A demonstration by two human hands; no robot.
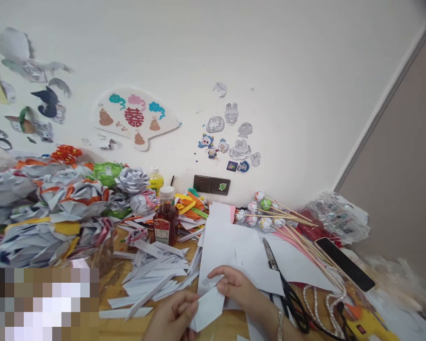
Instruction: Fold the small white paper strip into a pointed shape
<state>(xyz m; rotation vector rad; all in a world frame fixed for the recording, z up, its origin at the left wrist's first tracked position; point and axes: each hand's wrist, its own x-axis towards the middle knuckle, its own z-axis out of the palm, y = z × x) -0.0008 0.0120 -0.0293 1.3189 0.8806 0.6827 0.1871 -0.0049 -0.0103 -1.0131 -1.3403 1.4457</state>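
Low in the middle of the view, my left hand (172, 315) and my right hand (236, 286) both pinch a small folded piece of white paper (208, 310). The left fingers grip its left edge; the right fingers curl over its upper right corner. The paper is held just above the wooden table (117, 284). Right behind it lie larger white sheets (227, 246). Black-handled scissors (282, 279) rest on those sheets, just right of my right hand. A bracelet shows on my right wrist.
Folded white paper strips (152, 272) lie left of my hands. A heap of paper flowers (57, 203) fills the left. A brown bottle (166, 215), a yellow bottle (155, 180), skewers with paper balls (287, 220), a black phone (344, 263) and a yellow glue gun (371, 324) stand around.
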